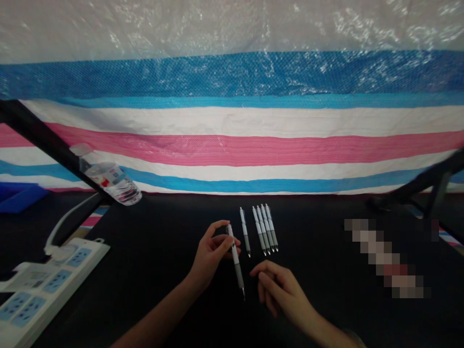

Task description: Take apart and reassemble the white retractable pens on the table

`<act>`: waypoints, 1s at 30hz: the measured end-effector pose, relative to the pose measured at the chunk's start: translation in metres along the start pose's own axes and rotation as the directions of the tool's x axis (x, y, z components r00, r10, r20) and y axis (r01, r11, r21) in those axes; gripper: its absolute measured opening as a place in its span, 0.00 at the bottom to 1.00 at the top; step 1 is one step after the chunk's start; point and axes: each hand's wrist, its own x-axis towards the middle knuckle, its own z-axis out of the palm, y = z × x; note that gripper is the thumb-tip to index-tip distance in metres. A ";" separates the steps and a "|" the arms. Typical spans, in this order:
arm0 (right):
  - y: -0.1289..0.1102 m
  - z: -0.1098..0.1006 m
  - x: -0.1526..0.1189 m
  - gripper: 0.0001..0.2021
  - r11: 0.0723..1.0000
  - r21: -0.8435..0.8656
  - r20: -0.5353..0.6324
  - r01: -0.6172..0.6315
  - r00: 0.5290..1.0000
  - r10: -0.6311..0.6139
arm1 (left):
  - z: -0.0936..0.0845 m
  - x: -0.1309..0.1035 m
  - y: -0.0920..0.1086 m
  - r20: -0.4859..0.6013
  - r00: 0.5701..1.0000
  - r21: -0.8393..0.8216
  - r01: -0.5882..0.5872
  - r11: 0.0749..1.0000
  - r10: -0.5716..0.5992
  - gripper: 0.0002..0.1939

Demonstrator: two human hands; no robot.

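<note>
My left hand (213,250) grips a white ballpoint pen (237,263) with a grey grip by its upper part, the index finger at its top end. The pen slants, its metal tip pointing down towards me. To the right of it, my right hand (281,287) hovers apart from the pen, fingers loosely bent and spread, holding nothing. Just beyond my hands a similar pen (245,232) lies alone on the black table (152,270). Right of that pen, several more pens (266,229) lie side by side in a row, tips towards me.
A white power strip (54,290) with a plug and cable lies at the left. Behind it a clear plastic bottle (112,181) leans near a black bar (54,142). A striped plastic sheet (232,150) hangs across the back. A pixelated patch covers something at the right.
</note>
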 end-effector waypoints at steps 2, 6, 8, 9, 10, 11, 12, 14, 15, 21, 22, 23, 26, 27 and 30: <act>0.001 0.000 0.001 0.26 1.000 -0.006 0.002 0.001 1.000 -0.001 | 0.001 0.001 0.002 0.005 1.000 0.003 -0.009 1.000 0.009 0.29; 0.004 0.000 0.002 0.26 1.000 -0.007 0.005 -0.001 1.000 0.001 | 0.002 0.006 0.008 0.000 1.000 0.038 -0.027 0.999 0.027 0.27; 0.002 -0.001 0.001 0.24 0.999 -0.039 0.007 0.004 1.000 -0.004 | 0.002 0.012 0.011 0.008 0.999 0.077 -0.033 0.996 0.032 0.26; 0.000 -0.001 0.001 0.23 0.997 -0.079 0.004 0.019 1.000 -0.019 | 0.002 0.017 0.012 0.018 0.999 0.118 -0.043 0.992 0.041 0.26; -0.003 -0.003 0.000 0.20 0.988 -0.142 -0.005 0.051 0.999 -0.053 | 0.001 0.022 0.013 0.029 0.998 0.167 -0.056 0.984 0.052 0.26; -0.007 -0.005 -0.001 0.18 0.969 -0.226 -0.017 0.096 0.995 -0.103 | 0.001 0.029 0.013 0.046 0.997 0.229 -0.074 0.971 0.065 0.27; -0.011 -0.007 -0.002 0.14 0.931 -0.330 -0.025 0.155 0.985 -0.173 | 0.000 0.037 0.014 0.065 0.994 0.316 -0.100 0.944 0.084 0.27; -0.019 -0.014 -0.003 0.10 0.790 -0.545 -0.012 0.280 0.940 -0.341 | -0.001 0.053 0.013 0.075 0.993 0.366 -0.115 0.923 0.094 0.26; -0.022 -0.018 -0.003 0.10 0.696 -0.639 0.013 0.328 0.909 -0.416 | -0.002 0.061 0.012 0.074 0.992 0.384 -0.126 0.915 0.105 0.24; -0.017 -0.037 0.010 0.22 0.007 -0.906 0.347 0.423 0.752 -0.560 | 0.002 0.090 0.004 0.080 0.982 0.479 -0.187 0.858 0.170 0.23; -0.014 -0.038 0.013 0.21 -0.068 -0.909 0.374 0.410 0.737 -0.563 | 0.002 0.090 0.003 0.085 0.982 0.490 -0.190 0.851 0.170 0.23; -0.010 -0.039 0.016 0.19 -0.124 -0.910 0.391 0.395 0.723 -0.570 | 0.003 0.089 0.002 0.089 0.982 0.500 -0.190 0.845 0.169 0.24; -0.005 -0.038 0.021 0.14 -0.207 -0.912 0.403 0.353 0.690 -0.601 | 0.002 0.078 0.002 0.099 0.983 0.516 -0.184 0.836 0.155 0.25; -0.005 -0.037 0.021 0.12 -0.214 -0.911 0.407 0.352 0.687 -0.603 | 0.001 0.072 0.003 0.103 0.984 0.518 -0.179 0.837 0.146 0.25; -0.010 -0.034 0.020 0.09 -0.206 -0.901 0.426 0.382 0.688 -0.588 | -0.003 0.050 0.005 0.113 0.987 0.520 -0.159 0.840 0.116 0.25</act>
